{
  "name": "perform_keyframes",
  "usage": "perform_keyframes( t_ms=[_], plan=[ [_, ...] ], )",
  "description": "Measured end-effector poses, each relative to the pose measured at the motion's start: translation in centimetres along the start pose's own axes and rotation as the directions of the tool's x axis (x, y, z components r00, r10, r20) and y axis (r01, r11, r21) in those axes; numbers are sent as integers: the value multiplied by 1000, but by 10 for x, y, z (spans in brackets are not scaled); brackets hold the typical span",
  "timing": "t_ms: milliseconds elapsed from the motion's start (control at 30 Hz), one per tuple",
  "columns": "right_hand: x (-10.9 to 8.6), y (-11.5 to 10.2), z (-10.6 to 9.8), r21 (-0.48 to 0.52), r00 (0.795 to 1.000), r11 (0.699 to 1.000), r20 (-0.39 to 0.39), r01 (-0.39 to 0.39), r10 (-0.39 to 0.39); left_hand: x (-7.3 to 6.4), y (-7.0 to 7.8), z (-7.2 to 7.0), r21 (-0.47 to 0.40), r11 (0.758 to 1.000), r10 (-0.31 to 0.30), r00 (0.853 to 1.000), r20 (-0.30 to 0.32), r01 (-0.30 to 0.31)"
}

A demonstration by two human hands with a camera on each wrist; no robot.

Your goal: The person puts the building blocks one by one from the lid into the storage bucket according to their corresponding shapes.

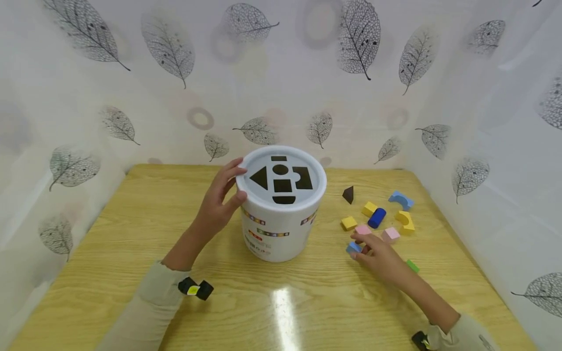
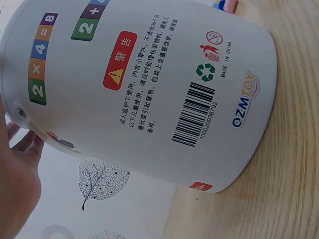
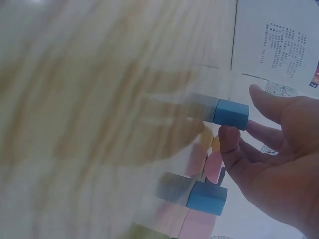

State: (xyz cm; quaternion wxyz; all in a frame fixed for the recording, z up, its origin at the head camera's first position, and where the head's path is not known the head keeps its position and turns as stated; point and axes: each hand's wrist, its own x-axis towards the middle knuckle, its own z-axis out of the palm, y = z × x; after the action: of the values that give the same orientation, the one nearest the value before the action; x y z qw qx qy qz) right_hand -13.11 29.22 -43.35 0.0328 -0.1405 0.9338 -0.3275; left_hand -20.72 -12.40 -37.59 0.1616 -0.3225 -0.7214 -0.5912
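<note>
1. The left hand holds the near-left edge of the white tub, its grip bent over the rim: fingers on top, thumb lower against the side. The hold looks meant for steadying; one-sided and high up, it would resist sliding or tipping without covering the openings.
2. The tub stands upright at the middle of the worktop, so its lid faces upward and its shaped cut-outs are fully exposed. Its broad base probably keeps it stable.
3. Right of the tub, the dark block lies apart from the other pieces, towards the back.
4. Nearer the person, the pale blue block lies between the right hand's thumb and fingers. This right hand has its grip apart: in the right wrist view the thumb stands clear while a fingertip overlaps the block's edge; I cannot tell whether that fingertip touches. Straddling opposite sides suits so small a piece.
5. Around and beyond that hand lie a dark blue cylinder, a pink block, a pale blue arch, a yellow arch and a green block, loosely scattered, seemingly within the right arm's reach.
</note>
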Motion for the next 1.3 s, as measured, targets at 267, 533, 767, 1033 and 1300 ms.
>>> perform_keyframes(
  t_ms=[267, 533, 767, 1033, 1300],
  plan=[
    [1, -1, -1, -20, 1000, 1000, 14, -23, 23, -1, -1, 0, -22, 1000, 9, 1000, -6, -9],
    [3, -1, -2, -59, 998, 996, -12, -66, 65, 0, -1, 1, -18, 1000, 20, 1000, -14, -20],
    [1, 0, -3, -78, 995, 996, -91, -40, 32, -2, -2, 3, 2, 1000, 20, 999, -32, -20],
    [3, -1, -7, -81, 991, 997, -135, -7, -4, -4, -2, 4, -1, 1000, 21, 999, -39, -22],
    [19, -12, -25, -113, 978, 992, -195, 50, -72, -4, -5, 6, -26, 999, 39, 998, -53, -41]
  ],
)
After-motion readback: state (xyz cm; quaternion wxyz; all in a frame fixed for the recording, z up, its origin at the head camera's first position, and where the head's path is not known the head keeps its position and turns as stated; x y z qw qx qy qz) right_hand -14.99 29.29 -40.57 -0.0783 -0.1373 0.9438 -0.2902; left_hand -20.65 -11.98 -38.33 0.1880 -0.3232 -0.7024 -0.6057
